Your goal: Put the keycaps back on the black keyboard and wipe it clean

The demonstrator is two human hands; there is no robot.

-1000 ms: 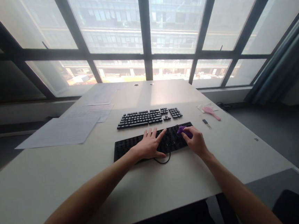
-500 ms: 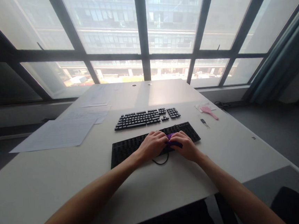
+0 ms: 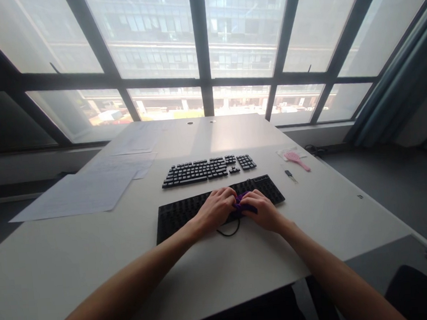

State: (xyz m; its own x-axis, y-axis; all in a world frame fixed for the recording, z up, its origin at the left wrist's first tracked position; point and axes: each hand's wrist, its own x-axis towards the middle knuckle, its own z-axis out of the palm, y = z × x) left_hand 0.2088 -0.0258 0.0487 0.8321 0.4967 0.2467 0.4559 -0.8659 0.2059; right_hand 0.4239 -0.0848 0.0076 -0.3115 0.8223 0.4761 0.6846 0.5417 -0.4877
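Note:
A black keyboard base [image 3: 180,212] with its keycaps off lies on the white table [image 3: 215,269]. Both my hands meet over its middle. A small purple object [image 3: 241,203] sits between them, mostly hidden. My right hand [image 3: 262,210] is closed around it. The curled fingers of my left hand [image 3: 215,210] touch the same purple object. Behind the base, the removed black keycaps [image 3: 207,169] are laid out in keyboard order. A thin black cable loop [image 3: 227,231] shows under my hands.
Sheets of white paper [image 3: 78,193] lie at the left and far left of the table. At the right lie a pink brush [image 3: 297,159] on a clear wrapper and a small dark tool [image 3: 290,175]. Large windows stand behind; a curtain [image 3: 401,79] hangs at right.
My left hand lay flat and open on the base; it has curled shut beside my right hand. My right hand moved left with the purple object to the base's middle.

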